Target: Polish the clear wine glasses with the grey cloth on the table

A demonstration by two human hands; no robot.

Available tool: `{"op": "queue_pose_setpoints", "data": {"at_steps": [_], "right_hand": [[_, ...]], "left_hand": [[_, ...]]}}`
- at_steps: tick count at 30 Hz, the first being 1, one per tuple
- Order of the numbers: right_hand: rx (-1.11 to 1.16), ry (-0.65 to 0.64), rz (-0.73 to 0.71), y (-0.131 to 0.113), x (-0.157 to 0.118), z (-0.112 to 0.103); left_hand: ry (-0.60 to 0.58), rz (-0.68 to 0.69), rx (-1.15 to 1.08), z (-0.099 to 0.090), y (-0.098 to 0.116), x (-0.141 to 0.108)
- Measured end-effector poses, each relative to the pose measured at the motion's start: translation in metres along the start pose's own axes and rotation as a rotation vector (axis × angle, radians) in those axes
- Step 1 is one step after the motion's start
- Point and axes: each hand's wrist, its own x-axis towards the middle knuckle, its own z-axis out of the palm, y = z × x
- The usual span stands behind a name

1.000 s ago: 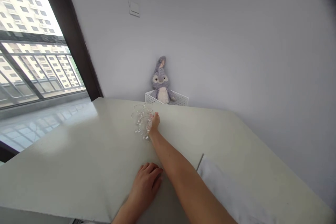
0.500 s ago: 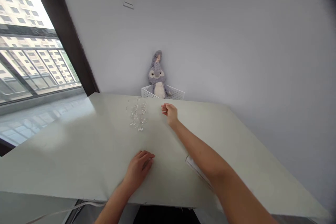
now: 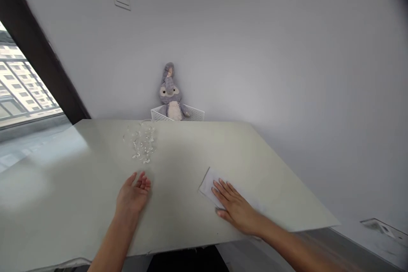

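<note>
Head view: glasses (image 3: 144,140) on pale table (image 3: 175,208), grey wall (image 3: 270,51).

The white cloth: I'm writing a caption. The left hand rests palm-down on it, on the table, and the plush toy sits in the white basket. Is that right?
Only the side is wrong: the head view shows the right hand palm-down on the white cloth. The cloth is on the table, and the plush toy sits in the white basket.
</note>
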Motion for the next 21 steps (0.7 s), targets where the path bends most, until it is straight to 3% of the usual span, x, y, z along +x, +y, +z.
{"op": "queue_pose_setpoints", "data": {"at_steps": [3, 7, 13, 17, 21], "right_hand": [[-0.083, -0.047, -0.079, 0.01, 0.038, 0.001], [-0.034, -0.01, -0.127, 0.04, 0.113, -0.009], [0.249, 0.313, 0.052, 0.099, 0.209, -0.027], [0.25, 0.455, 0.198, 0.151, 0.222, -0.057], [0.234, 0.558, 0.398, 0.2, 0.18, -0.092]], "left_hand": [[0.071, -0.131, -0.115, 0.022, -0.002, 0.012], [0.132, -0.119, -0.186, 0.044, -0.007, 0.032], [0.132, -0.085, -0.184, 0.061, -0.009, 0.056], [0.125, -0.055, -0.161, 0.065, -0.014, 0.064], [0.098, -0.039, -0.15, 0.064, -0.016, 0.07]]}}
